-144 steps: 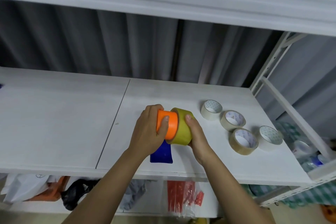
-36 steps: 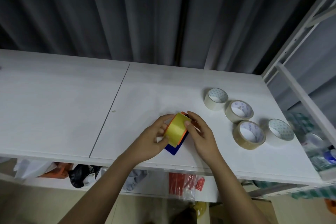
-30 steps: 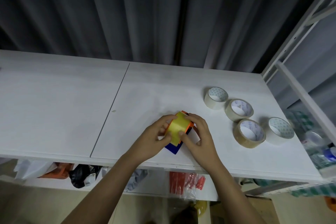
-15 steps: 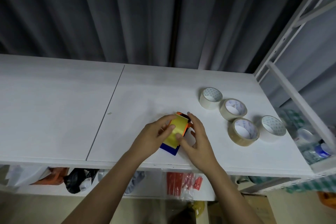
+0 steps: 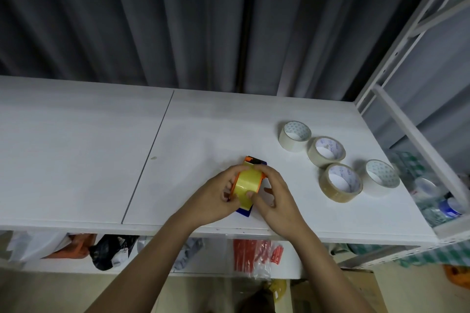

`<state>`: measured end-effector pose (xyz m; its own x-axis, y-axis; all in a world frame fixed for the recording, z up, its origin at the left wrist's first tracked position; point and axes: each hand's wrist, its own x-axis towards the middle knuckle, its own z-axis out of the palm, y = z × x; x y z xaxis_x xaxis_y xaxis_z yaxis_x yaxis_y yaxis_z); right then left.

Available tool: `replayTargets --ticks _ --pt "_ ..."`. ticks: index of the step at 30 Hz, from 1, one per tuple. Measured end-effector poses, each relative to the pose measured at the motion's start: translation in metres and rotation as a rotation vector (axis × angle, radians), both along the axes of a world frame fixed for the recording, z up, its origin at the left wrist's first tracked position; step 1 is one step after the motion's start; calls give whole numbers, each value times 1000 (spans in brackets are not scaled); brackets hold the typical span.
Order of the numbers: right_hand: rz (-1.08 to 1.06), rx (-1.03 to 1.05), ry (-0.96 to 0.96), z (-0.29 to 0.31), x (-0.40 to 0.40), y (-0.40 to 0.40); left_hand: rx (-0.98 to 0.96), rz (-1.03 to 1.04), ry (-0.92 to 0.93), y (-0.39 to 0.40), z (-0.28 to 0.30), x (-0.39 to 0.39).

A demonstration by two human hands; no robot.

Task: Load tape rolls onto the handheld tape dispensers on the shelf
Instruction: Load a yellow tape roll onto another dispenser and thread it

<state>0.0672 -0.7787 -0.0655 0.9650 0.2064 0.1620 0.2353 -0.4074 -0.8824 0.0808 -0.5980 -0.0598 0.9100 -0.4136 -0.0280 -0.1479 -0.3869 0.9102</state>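
Nearest the camera two bare forearms reach up over the front edge of the white shelf, and below that edge a lower level holds crumpled plastic bags and a red packet. Just past the edge the left hand and the right hand meet around a yellow tape roll — both have curled fingers pressed against it, the left from the left side, the right with its thumb on the roll's near face and its fingers arched over the top. The roll sits on an orange and blue tape dispenser, whose orange part shows at the roll's sides and beyond it, while a blue part pokes out beneath the hands; whether the dispenser rests on the shelf or is lifted I cannot tell. Further right and back, four spare rolls lie flat on the shelf: a tan tape roll nearest, a white roll just beside it on the right, a beige roll behind, and a second white roll farthest back — the last three close together in a line. Behind the shelf hangs a grey curtain.
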Motion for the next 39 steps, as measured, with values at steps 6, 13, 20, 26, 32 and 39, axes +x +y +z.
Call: replayTargets --ticks 6,13,20,26,32,39 --pt "-95 123 58 8 7 6 30 27 -28 0 -3 -1" --pt "-325 364 138 4 2 19 91 25 -51 -4 -2 -4" --pt "-357 610 406 5 -2 19 97 42 -39 -9 -5 -7" --pt "-245 672 508 2 -6 17 43 75 -14 -7 -10 -6" --pt "-221 669 523 0 -4 17 78 103 -55 -9 -13 -3" --pt "-324 692 545 2 6 22 230 62 -177 -7 -14 -5"
